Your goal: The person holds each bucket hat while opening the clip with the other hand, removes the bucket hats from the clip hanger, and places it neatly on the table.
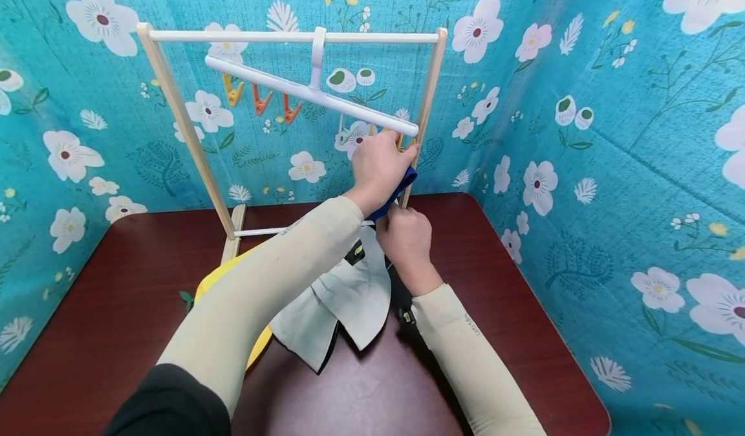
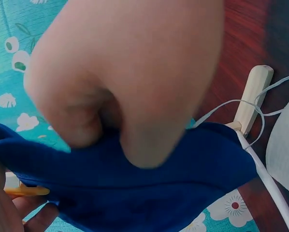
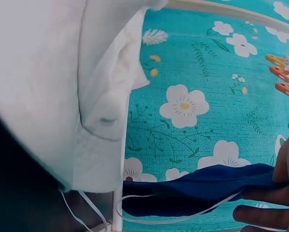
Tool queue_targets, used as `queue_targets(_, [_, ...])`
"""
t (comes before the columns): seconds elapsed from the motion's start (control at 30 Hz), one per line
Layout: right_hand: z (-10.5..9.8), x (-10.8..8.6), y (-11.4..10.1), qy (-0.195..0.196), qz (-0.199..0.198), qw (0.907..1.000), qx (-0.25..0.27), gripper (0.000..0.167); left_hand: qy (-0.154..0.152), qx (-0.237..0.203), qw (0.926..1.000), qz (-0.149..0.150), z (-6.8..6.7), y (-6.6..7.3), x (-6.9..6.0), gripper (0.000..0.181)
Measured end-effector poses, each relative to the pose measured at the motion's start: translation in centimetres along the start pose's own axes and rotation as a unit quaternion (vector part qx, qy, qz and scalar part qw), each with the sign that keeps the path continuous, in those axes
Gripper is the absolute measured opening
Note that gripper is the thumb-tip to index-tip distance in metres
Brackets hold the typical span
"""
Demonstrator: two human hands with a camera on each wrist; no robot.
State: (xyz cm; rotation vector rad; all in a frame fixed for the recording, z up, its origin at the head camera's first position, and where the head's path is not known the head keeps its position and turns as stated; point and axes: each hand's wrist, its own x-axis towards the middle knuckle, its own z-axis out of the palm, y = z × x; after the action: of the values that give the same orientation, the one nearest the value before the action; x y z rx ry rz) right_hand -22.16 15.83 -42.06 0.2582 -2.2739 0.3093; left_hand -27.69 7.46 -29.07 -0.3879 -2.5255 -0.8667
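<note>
My left hand [image 1: 381, 164] is raised at the low right end of a white hanger [image 1: 314, 93]. Its fingers pinch a yellow clothespin [image 2: 28, 191] beside a piece of dark blue cloth [image 2: 135, 193]. Just below it, my right hand [image 1: 407, 239] grips the blue cloth between thumb and fingers. A thin white cord [image 3: 183, 221] runs along this cloth; its ends are hidden. Under my forearms, a pale grey fabric piece [image 1: 355, 300] with seams lies on the table; I cannot tell its kind.
The tilted hanger hooks over the top bar of a wooden rack [image 1: 180, 119]. Orange clothespins [image 1: 260, 99] and another yellow clothespin [image 1: 233, 91] hang on its left half. Something yellow [image 1: 262, 345] lies partly under my left arm on the dark red table [image 1: 495, 332]. A floral curtain [image 1: 582, 184] surrounds it.
</note>
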Motion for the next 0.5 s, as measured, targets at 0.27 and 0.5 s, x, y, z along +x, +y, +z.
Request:
queue_targets(0.27, [-0.13, 0.04, 0.16, -0.024, 0.107, 0.9925, 0.054, 0.031, 0.000, -0.029, 0.9995, -0.010, -0.43, -0.30, -0.13, 0.046])
queue_targets(0.5, [-0.18, 0.59, -0.19, -0.023, 0.075, 0.9967, 0.020, 0.035, -0.023, -0.087, 0.9943, -0.058, -0.65, -0.08, -0.13, 0.046])
